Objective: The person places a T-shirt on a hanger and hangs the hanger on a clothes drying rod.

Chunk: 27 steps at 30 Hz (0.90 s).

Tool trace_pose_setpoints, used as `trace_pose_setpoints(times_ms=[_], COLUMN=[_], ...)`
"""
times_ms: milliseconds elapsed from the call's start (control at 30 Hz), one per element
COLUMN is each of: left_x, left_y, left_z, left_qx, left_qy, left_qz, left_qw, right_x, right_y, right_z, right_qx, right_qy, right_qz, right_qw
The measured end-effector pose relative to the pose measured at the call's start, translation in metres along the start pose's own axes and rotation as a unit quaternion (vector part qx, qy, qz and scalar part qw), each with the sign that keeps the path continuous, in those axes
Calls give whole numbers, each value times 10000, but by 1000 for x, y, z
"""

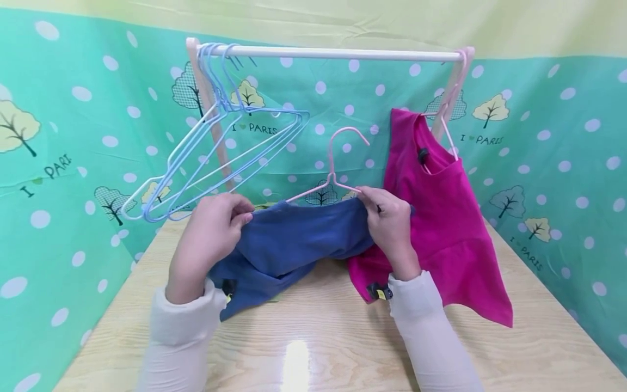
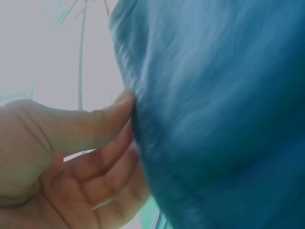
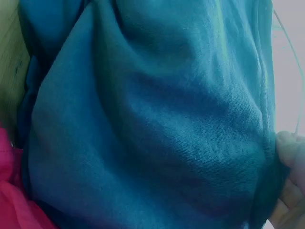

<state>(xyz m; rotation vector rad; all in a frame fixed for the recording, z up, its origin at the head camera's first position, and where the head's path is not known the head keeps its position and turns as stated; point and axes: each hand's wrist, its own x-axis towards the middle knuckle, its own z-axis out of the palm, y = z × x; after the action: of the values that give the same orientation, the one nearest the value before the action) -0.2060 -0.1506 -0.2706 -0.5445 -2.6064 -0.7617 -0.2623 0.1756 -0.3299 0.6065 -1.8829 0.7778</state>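
Your white sleeves (image 1: 178, 332) are nearest. Your left hand (image 1: 208, 234) pinches the left end of the blue cloth (image 1: 303, 234) between thumb and bent fingers. Your right hand (image 1: 389, 218) pinches its top edge on the right, by one arm of the pink hanger (image 1: 331, 160). The cloth is in the middle, over the table (image 1: 254, 348). On the right hangs a bright pink top (image 1: 455, 234).

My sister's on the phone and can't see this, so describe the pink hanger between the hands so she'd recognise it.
Start at the clothes rack and look below its middle, between the blue hangers and magenta sleeveless top. There, a pink hanger rises above the blue garment between the left hand and right hand. Unlike its neighbours, its hook is off the rack.
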Motion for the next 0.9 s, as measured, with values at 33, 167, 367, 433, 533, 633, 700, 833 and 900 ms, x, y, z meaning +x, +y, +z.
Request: trace_pose_setpoints(times_ms=[33,167,367,433,533,633,700,833,900], left_x=[0,1,4,6,7,8,9,9,9], left_y=[3,12,23,25,27,29,29,30,30], left_z=[2,12,28,33,38,42,44,46,47], left_qx=[20,132,426,517,613,666,678,746,769], left_qy=[222,690,635,690,770,822,870,1043,1124], left_qz=[93,393,410,409,407,372,322,227,205], left_qw=[9997,9968,9962,9954,9943,9937,9934,9915,9905], right_x=[0,1,1,1,0,0,0,1,1], right_y=[0,0,-2,-2,-3,-3,-4,-5,-6], right_z=[0,-1,0,0,1,2,2,0,-1], right_qx=[-37,-44,-5,0,69,121,136,158,134], right_qy=[-4,42,-12,-27,-44,-127,-187,-378,-497], right_qz=[35,149,202,196,213,242,252,328,379], right_qw=[10000,9999,9998,9998,9997,9996,9994,9986,9980])
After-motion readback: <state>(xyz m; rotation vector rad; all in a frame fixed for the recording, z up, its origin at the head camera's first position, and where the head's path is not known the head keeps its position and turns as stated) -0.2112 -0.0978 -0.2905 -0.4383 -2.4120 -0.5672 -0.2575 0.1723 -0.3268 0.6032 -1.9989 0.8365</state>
